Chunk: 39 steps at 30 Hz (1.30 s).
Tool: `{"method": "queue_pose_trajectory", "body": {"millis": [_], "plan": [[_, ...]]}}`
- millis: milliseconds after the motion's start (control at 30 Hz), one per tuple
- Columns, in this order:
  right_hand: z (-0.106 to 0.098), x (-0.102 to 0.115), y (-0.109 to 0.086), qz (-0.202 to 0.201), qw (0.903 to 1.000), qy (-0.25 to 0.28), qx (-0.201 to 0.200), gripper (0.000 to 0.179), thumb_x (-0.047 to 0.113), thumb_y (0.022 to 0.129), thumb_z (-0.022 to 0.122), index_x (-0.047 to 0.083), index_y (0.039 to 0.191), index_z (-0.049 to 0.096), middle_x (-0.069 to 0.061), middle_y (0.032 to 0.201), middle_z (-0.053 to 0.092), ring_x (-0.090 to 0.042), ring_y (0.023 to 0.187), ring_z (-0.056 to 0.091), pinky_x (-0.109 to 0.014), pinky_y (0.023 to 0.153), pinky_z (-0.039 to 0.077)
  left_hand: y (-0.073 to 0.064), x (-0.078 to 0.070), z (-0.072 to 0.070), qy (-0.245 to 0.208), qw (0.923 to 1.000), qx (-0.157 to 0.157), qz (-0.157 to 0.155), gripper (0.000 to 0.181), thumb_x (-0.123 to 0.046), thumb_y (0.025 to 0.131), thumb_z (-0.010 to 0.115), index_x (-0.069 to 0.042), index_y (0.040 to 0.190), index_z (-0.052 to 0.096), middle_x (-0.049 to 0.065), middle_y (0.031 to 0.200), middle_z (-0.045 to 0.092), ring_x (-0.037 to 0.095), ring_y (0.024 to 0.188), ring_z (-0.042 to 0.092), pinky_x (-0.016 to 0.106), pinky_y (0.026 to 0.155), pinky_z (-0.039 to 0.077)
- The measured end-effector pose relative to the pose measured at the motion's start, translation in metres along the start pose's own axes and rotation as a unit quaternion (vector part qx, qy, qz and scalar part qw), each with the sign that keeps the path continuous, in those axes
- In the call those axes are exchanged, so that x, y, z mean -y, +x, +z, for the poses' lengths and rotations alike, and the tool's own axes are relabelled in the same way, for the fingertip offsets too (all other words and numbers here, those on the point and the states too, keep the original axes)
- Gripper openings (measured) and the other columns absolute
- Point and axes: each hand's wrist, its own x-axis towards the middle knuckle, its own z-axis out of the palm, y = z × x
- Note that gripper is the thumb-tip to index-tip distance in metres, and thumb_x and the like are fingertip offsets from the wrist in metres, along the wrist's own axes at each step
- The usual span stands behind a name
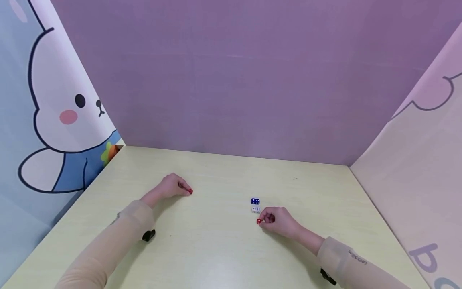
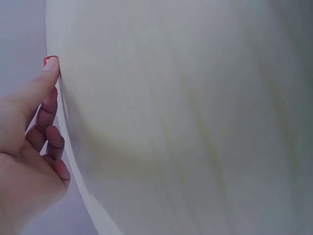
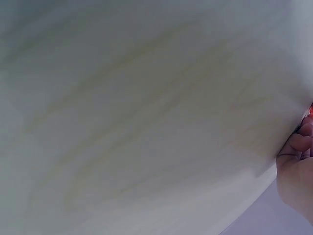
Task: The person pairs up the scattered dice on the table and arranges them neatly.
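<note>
Between its fingertips, my left hand [image 1: 174,186] pinches a red die [image 1: 191,191] at the left part of the table. In the left wrist view the red die [image 2: 50,59] shows at the fingertips of the left hand [image 2: 34,122]. My right hand [image 1: 279,221] pinches another red die [image 1: 258,221], just in front of two white dice [image 1: 256,209]. Behind the white dice sits a pair of blue dice [image 1: 255,201], side by side. The right wrist view catches only part of the right hand [image 3: 297,159], with a bit of red at its edge.
The pale wooden table [image 1: 213,249] runs back to a purple panel [image 1: 231,80]. A panel with a cartoon rabbit [image 1: 65,100] stands at the left, and a light printed panel [image 1: 418,172] at the right. Black straps show below both sleeves.
</note>
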Motion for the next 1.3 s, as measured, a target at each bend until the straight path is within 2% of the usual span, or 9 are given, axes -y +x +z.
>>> {"method": "queue_pose_trajectory", "body": {"millis": [233, 500, 767, 1000, 1300], "plan": [[0.001, 0.000, -0.001, 0.014, 0.9999, -0.003, 0.004, 0.012, 0.006, 0.078, 0.073, 0.013, 0.086, 0.065, 0.007, 0.069, 0.054, -0.005, 0.062, 0.046, -0.019, 0.055, 0.041, 0.002, -0.010, 0.011, -0.014, 0.9995, 0.012, 0.024, 0.010, -0.017, 0.075, 0.080, -0.015, 0.084, 0.076, -0.001, 0.082, 0.073, 0.007, 0.073, 0.063, 0.026, 0.069, 0.048], [0.002, 0.000, -0.002, 0.009, 0.9999, -0.009, 0.003, 0.012, 0.007, 0.079, 0.072, 0.014, 0.085, 0.065, 0.007, 0.069, 0.054, -0.004, 0.061, 0.046, -0.018, 0.055, 0.041, 0.003, -0.024, 0.028, 0.004, 0.9999, 0.005, 0.014, 0.011, -0.022, 0.073, 0.082, -0.017, 0.081, 0.077, -0.004, 0.078, 0.072, 0.006, 0.071, 0.061, 0.025, 0.066, 0.045], [0.002, 0.000, -0.001, 0.006, 0.9999, -0.014, 0.002, 0.013, 0.006, 0.078, 0.072, 0.014, 0.085, 0.065, 0.008, 0.069, 0.053, -0.004, 0.062, 0.046, -0.018, 0.055, 0.041, 0.000, -0.049, 0.040, 0.028, 0.9996, 0.000, 0.008, 0.010, -0.023, 0.071, 0.083, -0.021, 0.078, 0.076, -0.009, 0.075, 0.072, 0.004, 0.074, 0.062, 0.038, 0.086, 0.042], [0.002, -0.001, -0.001, 0.006, 0.9999, -0.013, 0.003, 0.013, 0.006, 0.078, 0.072, 0.015, 0.085, 0.065, 0.007, 0.069, 0.054, -0.004, 0.062, 0.046, -0.019, 0.055, 0.041, -0.002, -0.061, 0.050, 0.050, 0.9981, 0.005, 0.036, 0.009, -0.024, 0.071, 0.083, -0.024, 0.076, 0.075, -0.013, 0.072, 0.070, 0.002, 0.071, 0.060, 0.048, 0.091, 0.037], [0.001, -0.002, 0.000, 0.009, 0.9999, -0.006, 0.003, 0.013, 0.006, 0.078, 0.073, 0.014, 0.086, 0.065, 0.007, 0.070, 0.054, -0.005, 0.063, 0.047, -0.019, 0.055, 0.042, -0.005, -0.083, 0.067, 0.064, 0.9960, 0.014, 0.061, 0.010, -0.025, 0.069, 0.083, -0.026, 0.073, 0.075, -0.016, 0.069, 0.069, 0.001, 0.072, 0.058, 0.043, 0.088, 0.038]]}}
